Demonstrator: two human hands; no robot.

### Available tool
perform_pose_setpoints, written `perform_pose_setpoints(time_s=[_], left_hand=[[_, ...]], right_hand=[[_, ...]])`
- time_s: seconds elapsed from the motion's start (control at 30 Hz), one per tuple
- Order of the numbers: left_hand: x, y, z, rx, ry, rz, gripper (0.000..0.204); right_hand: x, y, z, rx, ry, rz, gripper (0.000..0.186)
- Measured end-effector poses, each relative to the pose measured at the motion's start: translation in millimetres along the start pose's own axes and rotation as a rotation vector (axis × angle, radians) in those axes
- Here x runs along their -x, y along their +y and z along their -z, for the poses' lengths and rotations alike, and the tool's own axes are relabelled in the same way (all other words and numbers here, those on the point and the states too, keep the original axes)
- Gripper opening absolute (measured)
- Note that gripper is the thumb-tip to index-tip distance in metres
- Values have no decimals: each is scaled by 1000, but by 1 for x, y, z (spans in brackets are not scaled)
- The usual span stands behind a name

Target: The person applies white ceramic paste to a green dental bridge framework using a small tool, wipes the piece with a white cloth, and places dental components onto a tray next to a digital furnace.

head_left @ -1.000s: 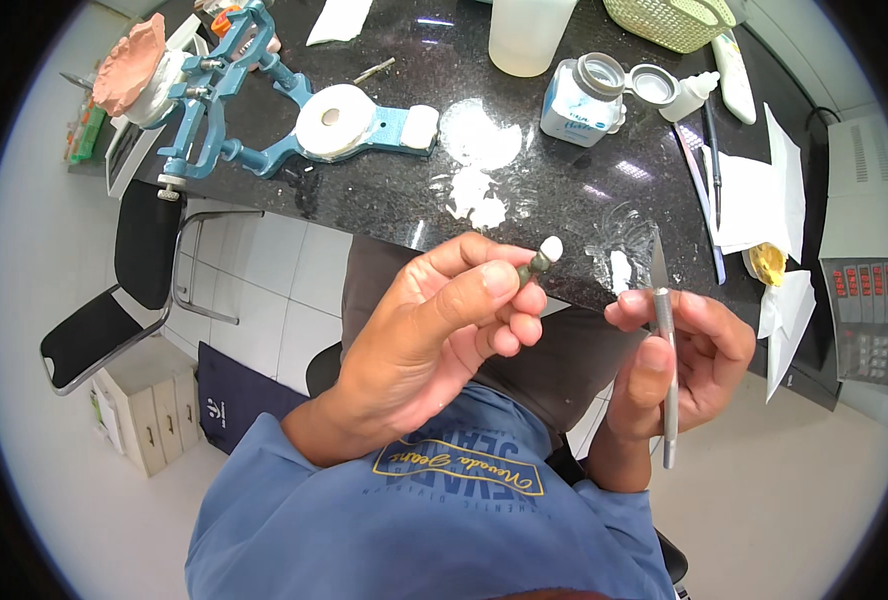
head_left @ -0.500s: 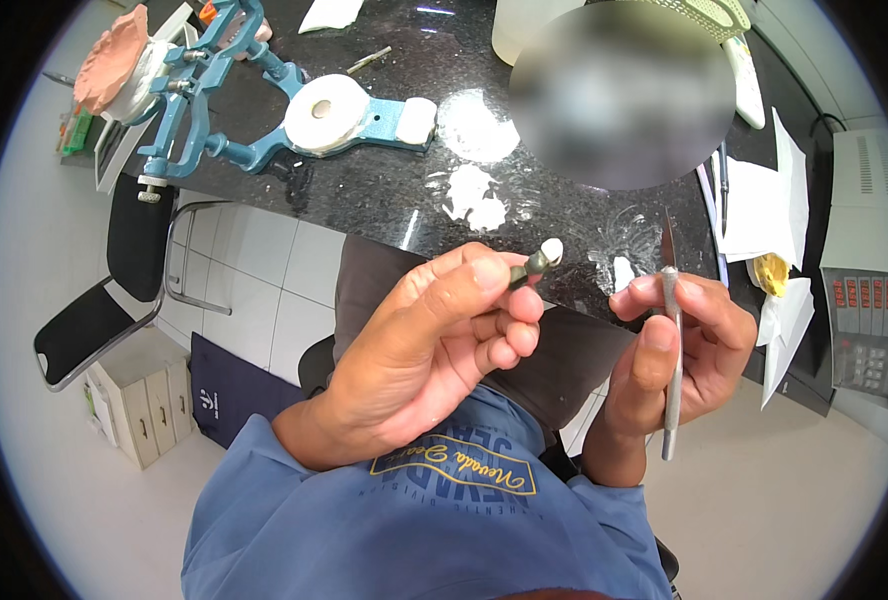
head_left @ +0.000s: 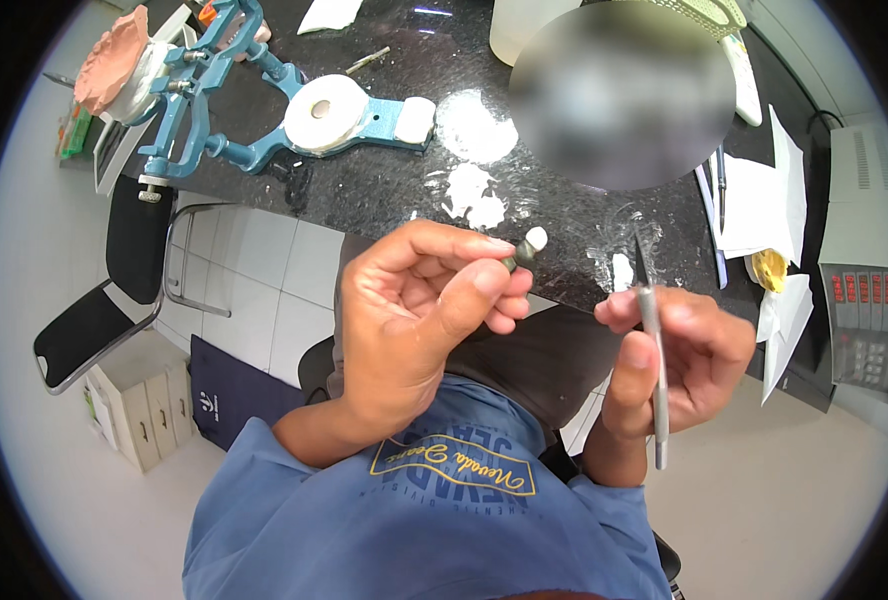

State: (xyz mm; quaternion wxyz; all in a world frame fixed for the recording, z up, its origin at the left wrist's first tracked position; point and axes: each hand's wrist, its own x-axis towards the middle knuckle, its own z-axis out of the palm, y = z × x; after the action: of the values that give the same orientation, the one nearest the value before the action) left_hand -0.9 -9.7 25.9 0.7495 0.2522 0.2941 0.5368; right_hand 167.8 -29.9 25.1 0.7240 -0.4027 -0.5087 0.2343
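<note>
Between thumb and fingers of my left hand (head_left: 429, 300) is a small dark green dental die (head_left: 518, 259) with a white, tooth-like cap (head_left: 536, 238) on its end. The cap points up and to the right, clear of the fingertips. My right hand (head_left: 684, 355) grips a slim silver-handled craft knife (head_left: 660, 390) between thumb and fingers. Its pointed dark blade stands away from me, over the counter edge, apart from the die. A small white lump (head_left: 622, 272) lies on the counter just beyond my right fingertips.
White powder piles (head_left: 476, 128) lie on the black speckled counter (head_left: 374, 195). A blue articulator (head_left: 249, 150) with a pink model (head_left: 112, 62) stands at the left. White papers (head_left: 754, 215), a yellow piece (head_left: 768, 270) and a grey keypad device (head_left: 864, 300) are at the right. A blurred round patch hides the back.
My left hand has turned and shifted slightly left, tilting the die and its white cap. My right hand has moved a little left with the knife, its blade now leaning slightly left.
</note>
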Motion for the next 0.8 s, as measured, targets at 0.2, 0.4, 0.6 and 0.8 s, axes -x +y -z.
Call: perform_pose_setpoints(time_s=[0.2,0.4,0.6,0.8], left_hand=[[-2,-8,3,-255,62,-234,10],[-3,-14,5,-395,64,-310,16],[-3,-14,4,-442,64,-313,17],[-1,-5,1,-192,112,-210,10]], right_hand=[[-13,6,9,234,-442,255,32],[-8,10,9,202,-450,204,35],[-6,12,8,154,-399,183,33],[-10,10,11,160,-470,197,36]])
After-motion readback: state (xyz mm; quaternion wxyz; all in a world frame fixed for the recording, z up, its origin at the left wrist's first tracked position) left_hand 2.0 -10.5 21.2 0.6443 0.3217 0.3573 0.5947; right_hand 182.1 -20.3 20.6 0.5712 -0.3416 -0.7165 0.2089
